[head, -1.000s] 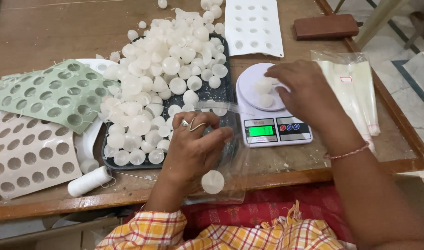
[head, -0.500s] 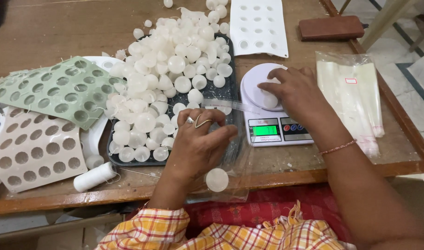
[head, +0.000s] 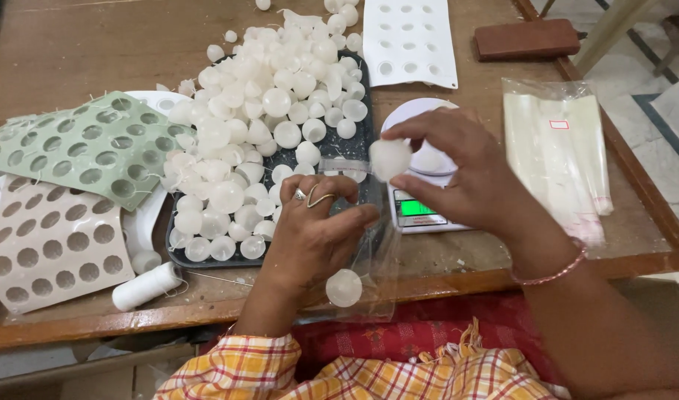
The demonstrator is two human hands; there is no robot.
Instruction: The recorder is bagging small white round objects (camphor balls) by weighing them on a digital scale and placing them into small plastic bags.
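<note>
The right hand (head: 458,174) pinches a white translucent ball (head: 389,158) between thumb and fingertips, fingers clamped lightly on it, just above the mouth of a clear plastic bag (head: 369,244). The left hand (head: 321,237) has its fingers gathered on the bag's upper edge, holding it open; one ball (head: 344,287) already sits at the bag's bottom, hanging off the table edge at 6 o'clock. At 12 o'clock from the left hand a dark tray (head: 363,133) carries a heap of white balls (head: 258,126). At 3 o'clock from the tray stands a small digital scale (head: 421,204) with a lit green display, partly behind the right hand. To do this well, I judge the bag's mouth should stay wide and steady, the ball lowered straight in without squeezing. At 9 o'clock lie a green mould sheet (head: 65,144) and a beige mould sheet (head: 39,252), with a spool of white thread (head: 147,286) nearby; a stack of clear bags (head: 554,148) lies at 3 o'clock.
</note>
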